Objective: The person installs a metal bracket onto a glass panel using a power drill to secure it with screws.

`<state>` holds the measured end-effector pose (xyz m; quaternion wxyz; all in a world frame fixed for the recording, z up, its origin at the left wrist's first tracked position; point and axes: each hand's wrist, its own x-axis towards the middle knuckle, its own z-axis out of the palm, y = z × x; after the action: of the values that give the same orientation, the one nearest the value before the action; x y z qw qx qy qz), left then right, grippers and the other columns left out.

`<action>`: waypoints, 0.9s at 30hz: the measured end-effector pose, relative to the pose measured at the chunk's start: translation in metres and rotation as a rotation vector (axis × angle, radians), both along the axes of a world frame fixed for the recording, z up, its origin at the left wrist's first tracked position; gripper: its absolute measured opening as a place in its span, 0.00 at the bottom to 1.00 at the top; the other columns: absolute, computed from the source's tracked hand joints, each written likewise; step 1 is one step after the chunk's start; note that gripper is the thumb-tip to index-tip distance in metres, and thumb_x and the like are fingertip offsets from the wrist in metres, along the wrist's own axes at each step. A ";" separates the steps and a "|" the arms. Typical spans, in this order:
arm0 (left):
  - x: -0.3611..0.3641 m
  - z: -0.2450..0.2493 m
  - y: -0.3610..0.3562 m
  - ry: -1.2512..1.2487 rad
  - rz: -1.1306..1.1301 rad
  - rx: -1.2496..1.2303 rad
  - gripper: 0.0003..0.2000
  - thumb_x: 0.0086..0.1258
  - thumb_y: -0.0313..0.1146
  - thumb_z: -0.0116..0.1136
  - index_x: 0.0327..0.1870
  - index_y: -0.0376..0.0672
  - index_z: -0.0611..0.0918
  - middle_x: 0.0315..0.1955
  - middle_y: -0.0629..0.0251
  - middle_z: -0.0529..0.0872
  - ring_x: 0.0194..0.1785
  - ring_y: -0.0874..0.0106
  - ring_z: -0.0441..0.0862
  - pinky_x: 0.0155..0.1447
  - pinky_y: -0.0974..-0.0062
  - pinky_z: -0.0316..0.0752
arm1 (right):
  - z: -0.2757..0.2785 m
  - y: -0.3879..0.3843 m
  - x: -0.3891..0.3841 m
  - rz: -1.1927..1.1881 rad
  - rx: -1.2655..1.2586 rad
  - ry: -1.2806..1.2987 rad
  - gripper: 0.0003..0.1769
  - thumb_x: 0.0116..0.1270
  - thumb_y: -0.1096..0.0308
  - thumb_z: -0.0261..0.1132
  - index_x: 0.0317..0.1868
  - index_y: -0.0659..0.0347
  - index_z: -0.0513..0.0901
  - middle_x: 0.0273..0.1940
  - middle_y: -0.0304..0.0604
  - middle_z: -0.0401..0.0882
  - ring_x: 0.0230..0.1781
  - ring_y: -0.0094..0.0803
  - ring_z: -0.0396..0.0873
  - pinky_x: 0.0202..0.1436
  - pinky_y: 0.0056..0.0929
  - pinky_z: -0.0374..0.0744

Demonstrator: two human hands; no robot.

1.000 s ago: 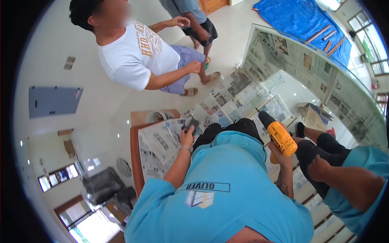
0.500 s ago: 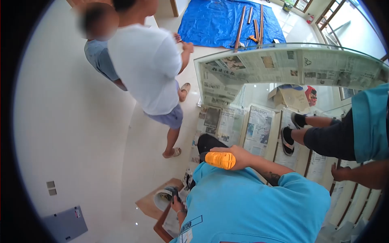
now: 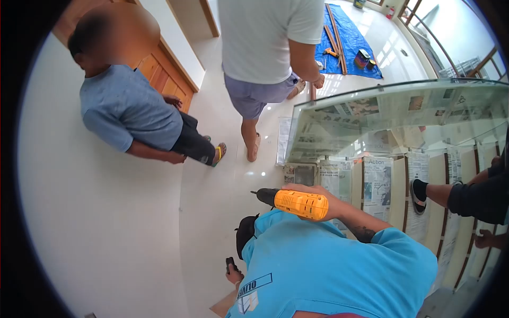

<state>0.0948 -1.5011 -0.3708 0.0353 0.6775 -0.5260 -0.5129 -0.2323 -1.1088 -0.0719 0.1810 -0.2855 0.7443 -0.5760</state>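
Observation:
My right hand [image 3: 330, 200] is wrapped round an orange-yellow and black power drill [image 3: 301, 204], held in front of my blue shirt with its bit pointing left. Lower down, my left hand [image 3: 234, 274] grips a small black object [image 3: 230, 265] whose kind I cannot make out. Both hands are apart from each other. Below the drill is the paper-covered staircase [image 3: 377, 183], with newspaper on its treads.
A glass railing panel [image 3: 403, 108] curves along the stairs. One person in white [image 3: 260, 42] and another in grey-blue [image 3: 132, 103] stand ahead. At right, a co-worker's leg [image 3: 450, 196] is on the stairs. A blue tarp [image 3: 352, 40] bears wooden strips [image 3: 335, 37] and cans [image 3: 362, 58].
My view has turned left. The drill now shows its black chuck and bit. The bucket by my left hand has left view. The person in grey-blue shows more fully; the one in white appears further right.

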 end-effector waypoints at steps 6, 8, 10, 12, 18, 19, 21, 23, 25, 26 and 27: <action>-0.209 -0.012 -0.127 0.163 -0.420 -0.113 0.22 0.65 0.46 0.69 0.48 0.37 0.77 0.27 0.62 0.80 0.18 0.76 0.73 0.18 0.78 0.66 | -0.086 -0.084 -0.062 -0.135 -0.083 0.060 0.44 0.50 0.73 0.72 0.71 0.53 0.69 0.52 0.45 0.85 0.48 0.49 0.84 0.53 0.37 0.81; -0.283 -0.038 -0.172 0.218 -0.743 -0.118 0.23 0.64 0.45 0.70 0.49 0.36 0.79 0.31 0.61 0.83 0.23 0.76 0.76 0.24 0.77 0.71 | -0.141 -0.124 -0.080 -0.182 -0.085 -0.065 0.44 0.50 0.74 0.71 0.71 0.53 0.69 0.51 0.44 0.85 0.47 0.49 0.84 0.54 0.37 0.80; -0.379 -0.057 -0.185 0.270 -0.932 -0.110 0.25 0.63 0.45 0.71 0.52 0.35 0.80 0.34 0.61 0.84 0.27 0.75 0.77 0.30 0.75 0.74 | -0.182 -0.166 -0.097 -0.279 -0.035 -0.128 0.43 0.52 0.70 0.72 0.71 0.51 0.68 0.48 0.45 0.86 0.46 0.49 0.85 0.53 0.39 0.80; -0.462 -0.048 -0.185 0.303 -1.094 -0.045 0.27 0.63 0.45 0.71 0.55 0.34 0.79 0.34 0.62 0.84 0.29 0.74 0.78 0.32 0.74 0.75 | -0.184 -0.202 -0.104 -0.389 0.070 -0.119 0.42 0.54 0.67 0.72 0.71 0.49 0.69 0.48 0.47 0.86 0.46 0.50 0.85 0.52 0.40 0.80; -0.631 0.021 -0.150 0.452 -1.459 -0.163 0.28 0.63 0.45 0.71 0.57 0.33 0.78 0.35 0.60 0.83 0.33 0.73 0.81 0.36 0.72 0.76 | -0.147 -0.224 -0.169 -0.503 0.303 -0.168 0.41 0.56 0.57 0.73 0.71 0.43 0.68 0.45 0.47 0.87 0.43 0.51 0.85 0.46 0.43 0.81; -0.657 0.022 -0.149 0.430 -1.498 -0.191 0.28 0.63 0.45 0.71 0.57 0.34 0.78 0.36 0.59 0.83 0.34 0.72 0.81 0.38 0.71 0.77 | -0.146 -0.223 -0.192 -0.485 0.365 -0.174 0.41 0.56 0.56 0.73 0.71 0.43 0.68 0.44 0.48 0.87 0.42 0.51 0.85 0.45 0.44 0.81; -0.706 -0.080 -0.190 0.491 -1.561 -0.318 0.27 0.63 0.44 0.72 0.56 0.35 0.78 0.35 0.57 0.84 0.34 0.67 0.82 0.41 0.69 0.78 | -0.156 -0.231 -0.232 -0.483 0.416 -0.187 0.41 0.57 0.55 0.73 0.71 0.43 0.69 0.44 0.48 0.87 0.42 0.51 0.85 0.44 0.45 0.81; -0.740 -0.135 -0.220 0.393 -1.327 -0.230 0.25 0.63 0.43 0.72 0.53 0.35 0.79 0.36 0.56 0.84 0.37 0.63 0.83 0.45 0.67 0.79 | -0.177 -0.234 -0.280 -0.567 0.441 -0.174 0.41 0.56 0.54 0.73 0.72 0.41 0.68 0.44 0.48 0.87 0.41 0.50 0.85 0.43 0.46 0.81; -0.759 -0.155 -0.245 0.277 -1.104 -0.167 0.24 0.63 0.42 0.72 0.53 0.35 0.79 0.34 0.57 0.84 0.31 0.65 0.83 0.35 0.67 0.78 | -0.187 -0.232 -0.331 -0.618 0.481 -0.155 0.41 0.56 0.54 0.72 0.72 0.40 0.68 0.42 0.48 0.87 0.42 0.51 0.85 0.43 0.46 0.80; -0.772 -0.143 -0.246 0.163 -0.982 -0.098 0.24 0.63 0.43 0.71 0.54 0.36 0.78 0.32 0.59 0.83 0.27 0.67 0.81 0.28 0.70 0.74 | -0.186 -0.232 -0.357 -0.600 0.533 -0.187 0.41 0.56 0.55 0.72 0.71 0.39 0.68 0.42 0.48 0.86 0.42 0.51 0.85 0.43 0.47 0.80; -0.783 -0.129 -0.252 0.048 -0.856 -0.033 0.24 0.63 0.43 0.71 0.54 0.37 0.77 0.30 0.61 0.82 0.22 0.70 0.79 0.22 0.72 0.70 | -0.185 -0.232 -0.381 -0.579 0.584 -0.222 0.40 0.56 0.55 0.72 0.71 0.39 0.68 0.41 0.48 0.86 0.42 0.51 0.85 0.43 0.48 0.80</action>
<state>-0.6885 -1.7526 -0.5001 -0.1578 0.3854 -0.7668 -0.4885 -0.6135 -1.3406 -0.2568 0.1640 0.0625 0.9017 -0.3951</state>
